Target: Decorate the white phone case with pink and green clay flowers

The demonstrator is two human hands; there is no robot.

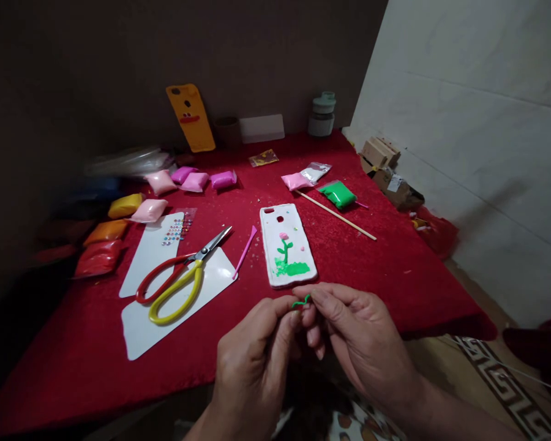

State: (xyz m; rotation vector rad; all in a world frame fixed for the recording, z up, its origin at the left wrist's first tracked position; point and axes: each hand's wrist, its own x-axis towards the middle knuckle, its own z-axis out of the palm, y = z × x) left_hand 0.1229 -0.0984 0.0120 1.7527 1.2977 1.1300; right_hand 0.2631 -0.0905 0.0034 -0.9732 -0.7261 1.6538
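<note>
Between my two hands, near the front edge of the table, runs a thin, wavy strand of green clay (300, 302). My left hand (261, 349) pinches one end between thumb and forefinger. At the other end, the thumb and forefinger of my right hand (358, 331) are closed on it. Just beyond my fingers lies a white phone case (270, 245), its surface coated and decorated with a green stem and leaves, a pink flower and a green patch at the bottom. Small pink bits dot the case too.
Red-and-yellow-handled scissors (183, 275) rest on white boards (140, 331) at left, near a pink plastic tool (245, 252). A wooden stick (340, 215) and a green clay packet (338, 195) lie right. A yellow phone case (193, 122) and a bottle (322, 114) stand behind.
</note>
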